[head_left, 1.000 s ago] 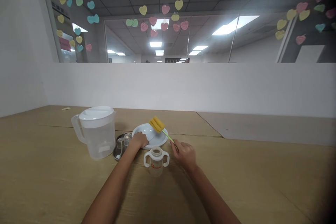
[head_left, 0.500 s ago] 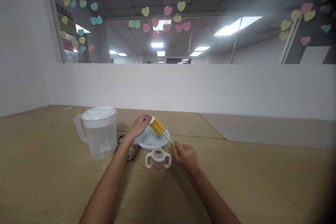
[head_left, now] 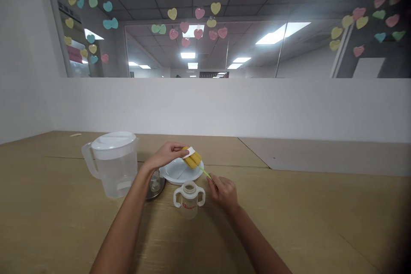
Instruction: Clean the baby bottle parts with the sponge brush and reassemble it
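A sponge bottle brush with a yellow head and a thin green handle slants over a white bowl. My right hand is closed round the handle's lower end. At the head's far end, my left hand pinches a small white piece against the sponge; I cannot tell whether it is a separate part. Below the brush, a clear baby bottle with two white handles stands upright and uncapped, with neither hand touching it.
A lidded clear pitcher with liquid stands at the left. Partly behind my left forearm, a round metal tray carries a small clear glass-like item. A flat pale strip lies far left. The white wall bounds the table behind.
My left hand has turned flatter over the brush tip, and the white piece sits further onto the yellow head. The whole view has shifted slightly, moving things left.
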### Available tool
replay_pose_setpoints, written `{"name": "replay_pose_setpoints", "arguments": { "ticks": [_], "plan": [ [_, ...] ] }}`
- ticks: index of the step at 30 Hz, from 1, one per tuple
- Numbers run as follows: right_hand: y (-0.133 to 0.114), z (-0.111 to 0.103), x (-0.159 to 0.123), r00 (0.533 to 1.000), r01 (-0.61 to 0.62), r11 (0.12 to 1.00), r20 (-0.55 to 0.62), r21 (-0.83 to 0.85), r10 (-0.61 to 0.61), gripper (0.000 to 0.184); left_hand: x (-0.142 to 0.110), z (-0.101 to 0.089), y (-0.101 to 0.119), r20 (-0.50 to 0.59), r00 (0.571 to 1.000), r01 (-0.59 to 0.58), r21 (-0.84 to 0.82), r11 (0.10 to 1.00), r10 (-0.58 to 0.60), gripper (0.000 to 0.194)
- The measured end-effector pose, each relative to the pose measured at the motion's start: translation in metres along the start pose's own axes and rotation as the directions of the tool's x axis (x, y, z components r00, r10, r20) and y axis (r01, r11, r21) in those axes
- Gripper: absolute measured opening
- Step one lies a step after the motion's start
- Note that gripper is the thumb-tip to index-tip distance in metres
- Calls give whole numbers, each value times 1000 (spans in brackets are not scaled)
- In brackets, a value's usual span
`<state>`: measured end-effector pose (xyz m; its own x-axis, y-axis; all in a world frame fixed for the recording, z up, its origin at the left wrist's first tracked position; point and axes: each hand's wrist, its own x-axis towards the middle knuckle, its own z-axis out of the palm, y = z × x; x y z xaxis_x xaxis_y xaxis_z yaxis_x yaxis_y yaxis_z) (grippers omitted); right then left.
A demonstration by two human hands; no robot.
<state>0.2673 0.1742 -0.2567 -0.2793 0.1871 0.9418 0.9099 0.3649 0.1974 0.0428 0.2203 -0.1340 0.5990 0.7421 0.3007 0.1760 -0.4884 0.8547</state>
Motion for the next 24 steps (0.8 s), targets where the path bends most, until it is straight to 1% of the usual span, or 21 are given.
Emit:
{"name": "replay_pose_setpoints", "arguments": {
  "ticks": [2,4,8,10,12,13,14,16,17,18,20,22,23,24],
  "plan": [
    [-1,1,0,999,-4,1000,38,-10,5,26,-2,-2,1,-60,998,24,44,999,-21,56],
    [-2,1,2,998,3,999,68,-35,-1,28,-1,-3,-2,-138,990,44,149,988,-23,59],
    [-2,2,4,989,1,996,145,-88,12,32,2,-6,-5,-245,969,69,348,935,19,50],
    [-1,3,4,984,-33,991,168,-132,55,34,1,-9,-3,-354,933,123,481,868,64,47],
    [1,4,3,977,-102,978,166,-181,133,38,-1,-13,-1,-435,888,159,594,789,148,46],
    [2,4,3,972,-145,969,156,-199,177,40,-2,-14,0,-441,877,152,632,760,190,45],
    [2,3,3,965,-186,960,143,-208,218,41,-3,-15,1,-428,876,132,658,742,224,44],
    [0,1,5,956,-242,953,122,-183,266,41,-4,-16,0,-388,887,94,682,725,250,44],
    [-2,0,7,957,-248,956,117,-154,267,40,-5,-16,-1,-377,893,88,682,726,246,47],
    [-5,-1,9,962,-234,965,115,-120,248,39,-5,-15,-2,-367,900,82,674,734,237,52],
    [-12,-4,13,978,-154,986,134,-63,162,36,-4,-13,-3,-337,913,44,640,767,229,66],
    [-17,-5,17,983,-86,994,157,-64,95,36,-4,-11,-3,-300,924,-4,614,789,239,76],
    [-18,-4,17,981,-80,993,170,-90,94,37,-3,-10,-3,-288,927,-14,614,789,241,78],
    [-17,-3,18,976,-100,986,180,-132,123,39,-3,-10,-2,-282,930,-11,621,783,237,79]
  ]
}}
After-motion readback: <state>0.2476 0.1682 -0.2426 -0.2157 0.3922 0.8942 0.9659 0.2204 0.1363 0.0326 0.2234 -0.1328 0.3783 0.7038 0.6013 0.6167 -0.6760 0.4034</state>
